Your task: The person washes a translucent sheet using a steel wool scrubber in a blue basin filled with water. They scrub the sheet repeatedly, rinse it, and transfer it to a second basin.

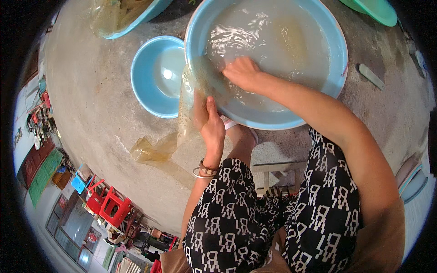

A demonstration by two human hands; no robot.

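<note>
A large blue plastic basin (pixel 327 99) with cloudy water stands before me. Across its left rim hangs a wet, translucent yellowish film (pixel 184 116) with small bubbles or bumps on it. My left hand (pixel 212 124) grips this film beside the rim, the thumb in front and the fingers showing through behind it. The film's lower end trails down to the concrete floor. My right hand (pixel 241 73) is curled at the water's surface, next to the submerged part of the film; whatever its fingers hold is hidden. A yellowish patch (pixel 292 41) shows in the water farther right.
A smaller blue basin (pixel 140 76) with some liquid touches the large one on the left. Another blue tub (pixel 146 18) holding similar film stands at upper left. A pale bar-like object (pixel 371 76) lies on the floor at right, below a green basin (pixel 382 13). Red stools (pixel 114 206) stand far left.
</note>
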